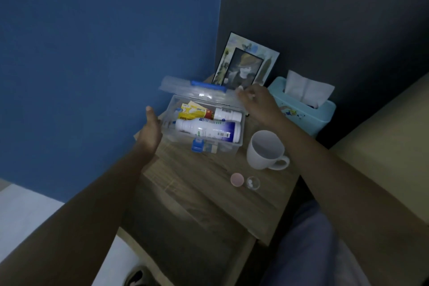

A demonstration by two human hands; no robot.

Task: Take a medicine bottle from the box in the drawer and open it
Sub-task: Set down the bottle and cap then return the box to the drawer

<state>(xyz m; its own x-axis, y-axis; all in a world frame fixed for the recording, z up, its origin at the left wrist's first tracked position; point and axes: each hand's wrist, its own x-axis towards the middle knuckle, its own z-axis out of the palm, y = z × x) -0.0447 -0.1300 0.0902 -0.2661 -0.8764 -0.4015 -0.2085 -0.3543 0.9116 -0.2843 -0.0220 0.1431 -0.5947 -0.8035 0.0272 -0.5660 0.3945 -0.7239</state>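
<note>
A clear plastic box (234, 146) with blue latches stands on the wooden bedside table (204, 183). Its lid (197, 91) is tilted up, and my right hand (257, 102) grips the lid's right edge. Inside lie two white medicine bottles: a large one (206, 131) in front, a smaller one (228, 114) behind, plus a yellow packet (191, 110). My left hand (151, 130) rests against the box's left end, fingers apart. In front of the mug stand a small clear bottle (253, 183) with white pills and its pink cap (237, 179).
A white mug (264, 150) stands right of the box. A light blue tissue box (304, 109) and a picture frame (246, 65) are at the back. A blue wall runs along the left. The drawer (185, 251) below the tabletop stands open.
</note>
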